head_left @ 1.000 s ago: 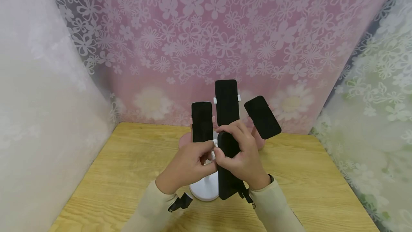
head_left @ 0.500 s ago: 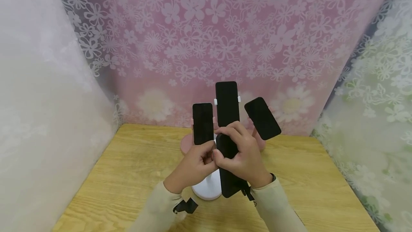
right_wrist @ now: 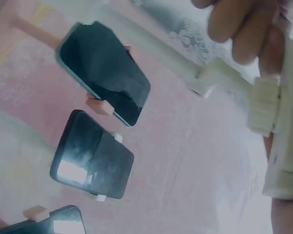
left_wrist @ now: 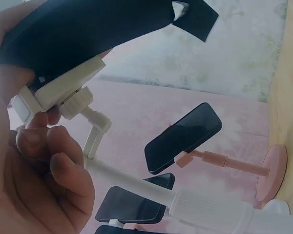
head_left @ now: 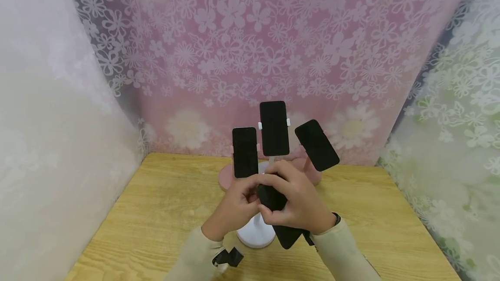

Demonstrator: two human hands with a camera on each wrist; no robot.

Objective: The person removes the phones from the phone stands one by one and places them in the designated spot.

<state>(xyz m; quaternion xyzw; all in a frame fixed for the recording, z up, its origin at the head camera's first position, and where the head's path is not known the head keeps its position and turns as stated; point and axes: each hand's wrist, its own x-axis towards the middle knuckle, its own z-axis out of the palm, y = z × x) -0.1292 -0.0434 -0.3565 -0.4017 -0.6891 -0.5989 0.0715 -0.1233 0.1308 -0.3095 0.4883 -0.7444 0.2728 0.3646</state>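
Note:
My right hand point(head_left: 300, 198) grips a black phone point(head_left: 271, 196) from above, with thumb and fingers along its edges. The phone leans over the white phone stand point(head_left: 255, 234), its lower end slanting to the right. My left hand point(head_left: 236, 200) is at the phone's left edge. In the left wrist view its thumb and fingers pinch the end of the white clamp point(left_wrist: 71, 85) behind the phone point(left_wrist: 97, 34). Below that clamp are a ridged knob point(left_wrist: 77, 103) and the bent stand arm point(left_wrist: 95, 131). The right wrist view has the clamp point(right_wrist: 288, 146) at its right edge.
Behind my hands stand three more mounted phones: a left phone point(head_left: 245, 153), a middle phone point(head_left: 274, 128) in white clips and a tilted right phone point(head_left: 317, 145). The outer two have pink stands. A wooden table point(head_left: 164, 211) meets a pink floral backdrop point(head_left: 250, 55).
The held phone has turned, its lower end swinging right and its top dropping a little. My right hand has moved slightly down with it; the left hand stays at its edge.

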